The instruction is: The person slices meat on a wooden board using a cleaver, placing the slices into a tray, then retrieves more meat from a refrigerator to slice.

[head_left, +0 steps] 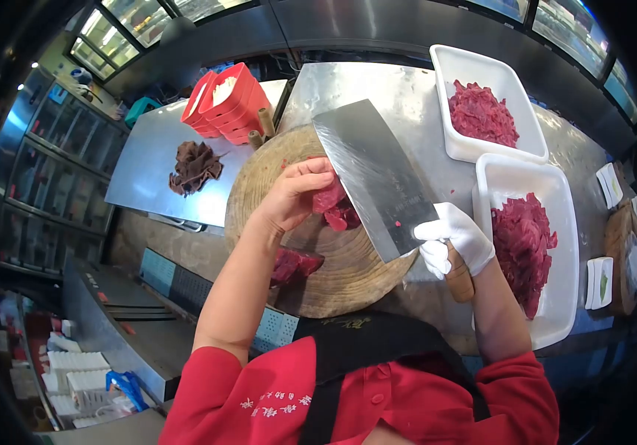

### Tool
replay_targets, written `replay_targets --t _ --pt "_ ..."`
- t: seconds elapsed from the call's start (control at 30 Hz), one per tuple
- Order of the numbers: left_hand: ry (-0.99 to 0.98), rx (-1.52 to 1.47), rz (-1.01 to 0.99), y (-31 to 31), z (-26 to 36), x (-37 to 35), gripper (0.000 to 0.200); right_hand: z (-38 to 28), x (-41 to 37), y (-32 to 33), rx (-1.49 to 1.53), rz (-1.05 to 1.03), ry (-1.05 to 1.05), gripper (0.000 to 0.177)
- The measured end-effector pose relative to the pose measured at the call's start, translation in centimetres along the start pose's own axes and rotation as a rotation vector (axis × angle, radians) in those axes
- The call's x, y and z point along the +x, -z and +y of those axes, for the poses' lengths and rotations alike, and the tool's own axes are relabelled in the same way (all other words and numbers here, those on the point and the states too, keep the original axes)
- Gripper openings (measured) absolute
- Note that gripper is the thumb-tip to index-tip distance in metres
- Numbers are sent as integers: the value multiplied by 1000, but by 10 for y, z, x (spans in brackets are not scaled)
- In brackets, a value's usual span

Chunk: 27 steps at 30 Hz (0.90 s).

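My right hand (pixel 461 239), in a white glove, grips the wooden handle of a broad cleaver (pixel 372 174). Its wide blade slants over a round wooden chopping block (pixel 348 278), and a small red scrap sticks to it near the handle. My bare left hand (pixel 292 196) has its fingers curled on a piece of raw red meat (pixel 337 211) beside the blade. The blade hides part of that meat. A larger chunk of raw meat (pixel 294 265) lies on the block below my left wrist.
Two white tubs of sliced red meat stand to the right, one farther back (pixel 459 152) and one nearer (pixel 567 297). Stacked red baskets (pixel 233 104) and a crumpled dark brown cloth (pixel 195 167) are at the left. Small white packs (pixel 599 283) lie far right.
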<state>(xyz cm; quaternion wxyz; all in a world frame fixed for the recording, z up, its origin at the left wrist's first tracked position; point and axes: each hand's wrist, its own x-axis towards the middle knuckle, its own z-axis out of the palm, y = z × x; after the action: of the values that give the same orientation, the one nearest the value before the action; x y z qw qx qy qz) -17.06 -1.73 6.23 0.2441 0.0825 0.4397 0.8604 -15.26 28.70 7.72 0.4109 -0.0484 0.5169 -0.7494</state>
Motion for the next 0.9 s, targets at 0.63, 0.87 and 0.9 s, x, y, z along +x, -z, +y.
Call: replay_targets --t 0.63,0.87,0.9 --pt "-519 1789 847 -11 -52 -121 19 0 -5 -58 -1321 92 336 18" --pt "-549 1788 748 -17 -102 -139 39 6 -3 -78 -1626 -203 197 10" --pt "-438 1691 790 -13 -114 -145 40 5 -4 -79 -1653 -220 142 11"
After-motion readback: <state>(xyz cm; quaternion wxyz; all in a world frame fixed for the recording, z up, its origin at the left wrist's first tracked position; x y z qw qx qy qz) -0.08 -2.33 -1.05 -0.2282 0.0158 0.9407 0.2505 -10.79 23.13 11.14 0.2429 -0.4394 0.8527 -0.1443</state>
